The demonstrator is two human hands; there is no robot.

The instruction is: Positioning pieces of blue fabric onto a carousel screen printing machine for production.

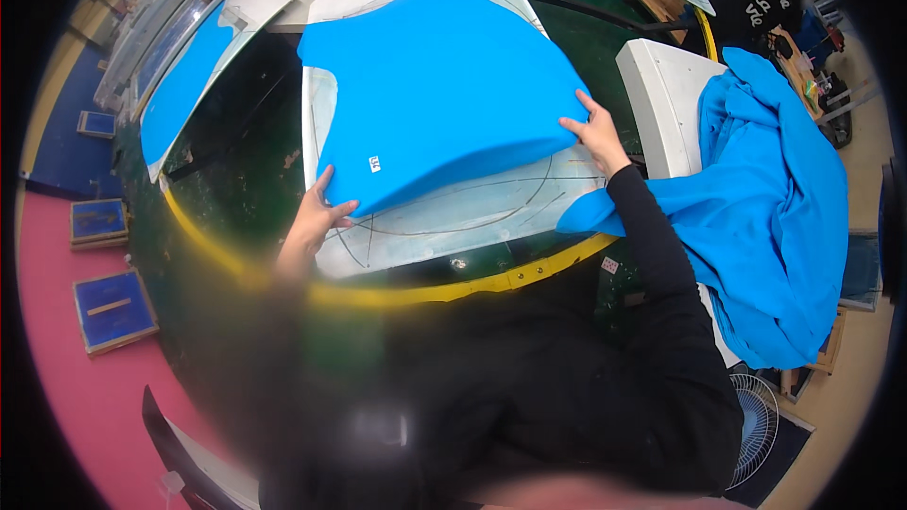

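Observation:
A bright blue cut fabric panel (444,85) lies over a white flat board (444,236) marked with dark curved lines. Its near edge is lifted off the board between my two hands. My left hand (316,217) pinches the near left corner, close to a small white label (374,164) on the cloth. At the right corner, my right hand (598,135) grips the edge between thumb and fingers. The far part of the panel rests flat on the board.
A heap of blue fabric (765,208) drapes over a white stand (658,104) at right. Another board with a blue panel (189,94) is at left. A yellow curved rail (472,284) runs along the near side. A fan (754,430) stands lower right; a person in black (756,0) is far right.

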